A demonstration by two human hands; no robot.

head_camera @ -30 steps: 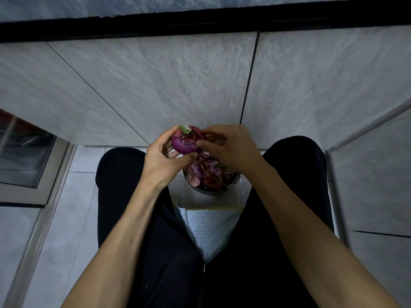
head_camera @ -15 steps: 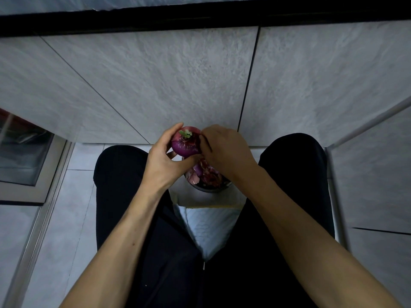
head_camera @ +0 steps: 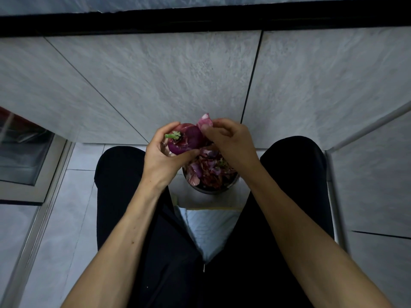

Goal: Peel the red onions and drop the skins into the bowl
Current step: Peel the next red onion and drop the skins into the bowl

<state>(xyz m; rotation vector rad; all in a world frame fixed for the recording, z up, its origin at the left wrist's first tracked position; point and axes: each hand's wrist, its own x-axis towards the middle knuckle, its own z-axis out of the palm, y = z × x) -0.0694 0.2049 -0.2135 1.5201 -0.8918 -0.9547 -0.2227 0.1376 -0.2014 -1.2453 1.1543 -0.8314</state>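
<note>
Head view: a seated person works over their lap, both hands raised above a bowl (head_camera: 233, 184) that sits between the knees
Onion: the red onion (head_camera: 185, 140) is cupped in the left hand (head_camera: 163, 155), green stem stub turned toward the left, just above and to the left of the bowl, probably so that any loose scrap falls in
Left hand: fingers curl over the far side of the onion and the thumb closes under its near side, a firm wrap that steadies it against the pull
Skin: a pale pink flake of skin (head_camera: 205, 123) stands up beside the onion, its lower end seemingly still attached
Right hand: the right hand (head_camera: 231, 141) pinches that flake between thumb and fingertips, the other fingers loosely curled, wrist bent over the bowl
Bowl contents: a heap of peeled skins (head_camera: 209, 170) lies directly beneath the right hand
Step in hand: likely tearing this flake free, then letting it go straight down
</note>
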